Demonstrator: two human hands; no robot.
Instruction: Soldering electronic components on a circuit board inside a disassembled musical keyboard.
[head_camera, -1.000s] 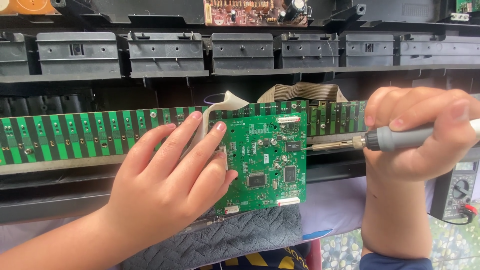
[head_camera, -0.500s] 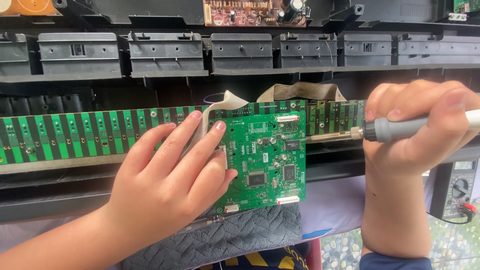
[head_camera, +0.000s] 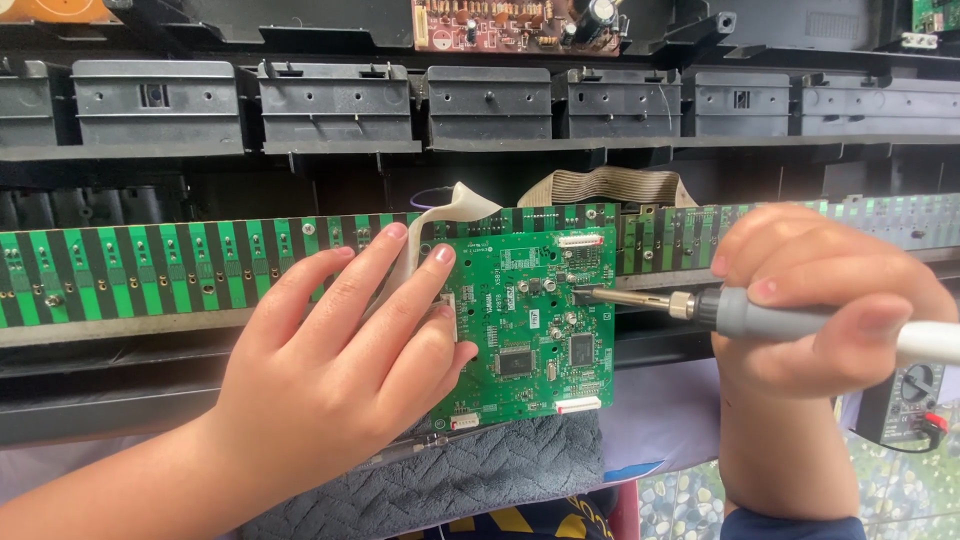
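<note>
The left hand (head_camera: 330, 370) lies flat with its fingers spread out. It presses on the left edge of a small green circuit board (head_camera: 530, 320), and holds nothing. The board sits in the middle of the view, tilted a little, with black chips and white plugs on it. Its bottom edge rests on a grey quilted cloth (head_camera: 470, 480) at 6 o'clock.

The right hand (head_camera: 820, 300) is at 3 o'clock from the board. Its fingers are curled tight around the grey handle of a soldering iron (head_camera: 760, 318). The metal tip points toward 9 o'clock and touches the board near its upper right part.

Behind the board runs a long green strip board (head_camera: 150, 275) with black stripes, going from 9 o'clock to 3 o'clock. A pale flat ribbon cable (head_camera: 455, 205) loops up at 12 o'clock from the small board. A meter with a dial (head_camera: 905, 400) sits at 4 o'clock, partly hidden by the right hand.
</note>
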